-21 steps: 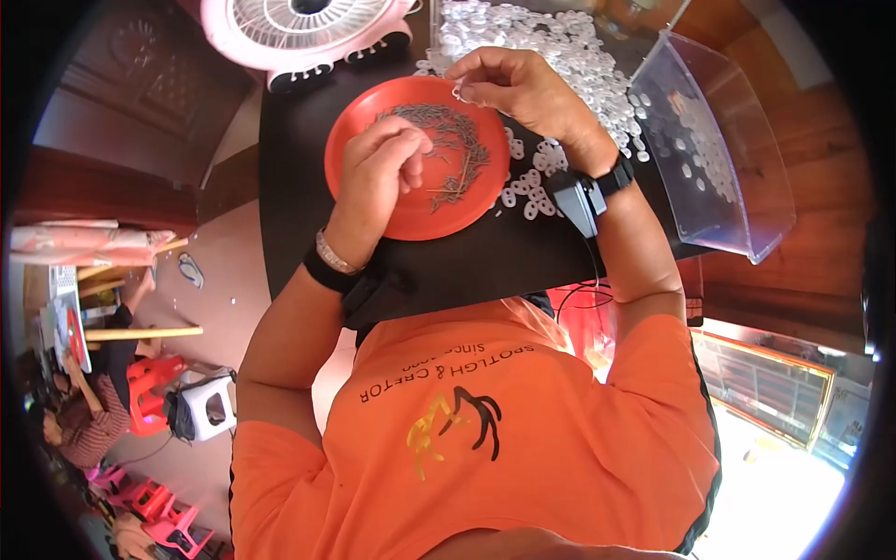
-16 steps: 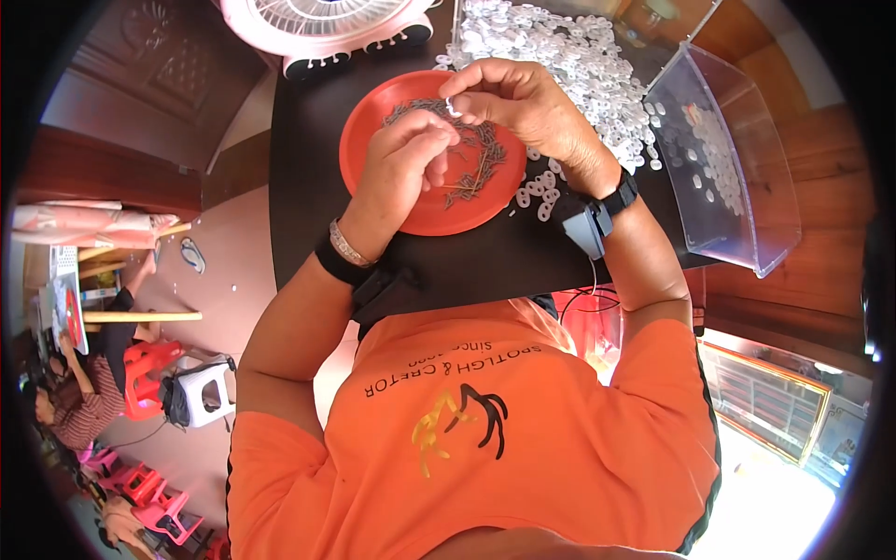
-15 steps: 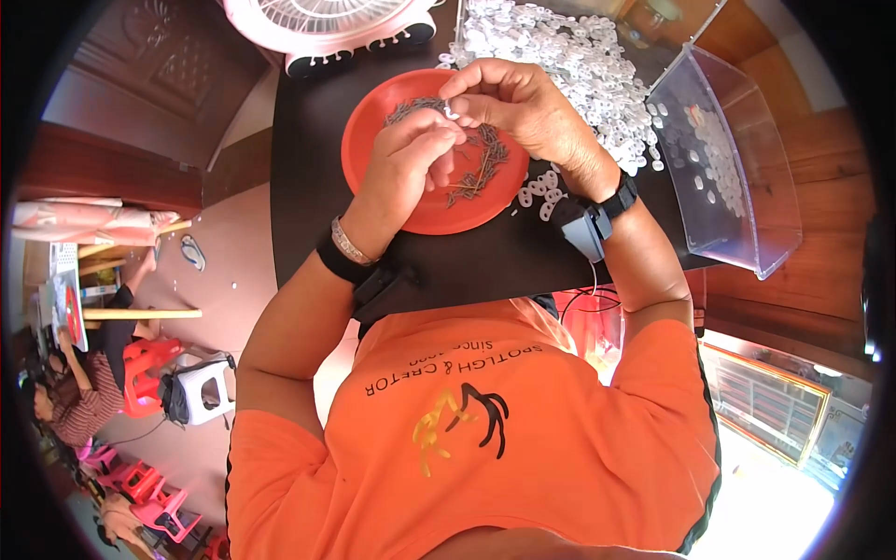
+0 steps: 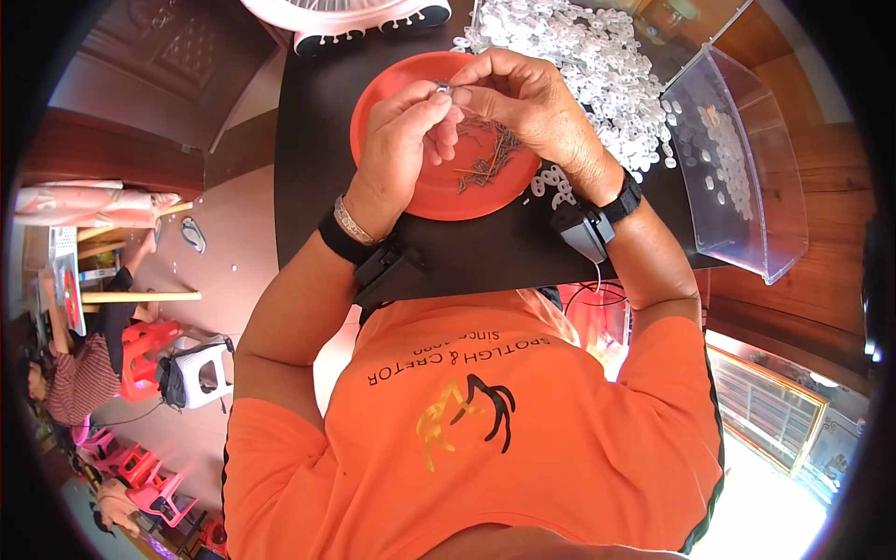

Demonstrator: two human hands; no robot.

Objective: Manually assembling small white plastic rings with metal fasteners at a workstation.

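Fingertips of both hands met over the red plate, where the left hand and the right hand pinched one small pale piece between them. A moment earlier the left hand had been down among the dark wire bits on the plate while the right hovered at the plate's far rim; since then the left had risen and closed in on the right, so the work seemed to have passed from picking up to fitting two parts together in the air. Whether a wire bit was already held with the pale piece could not be told, the fingers hiding it.

Below the hands, the plate held a loose tangle of thin dark wire pieces, mostly toward its right half. Beyond the right wrist, a heap of small white rings lay spread on the dark tabletop, a few strays touching the plate's rim. Further right stood a clear plastic bin, tilted, with a thin scatter of white pieces inside it. A pink-and-white fan base sat at the table's far edge.
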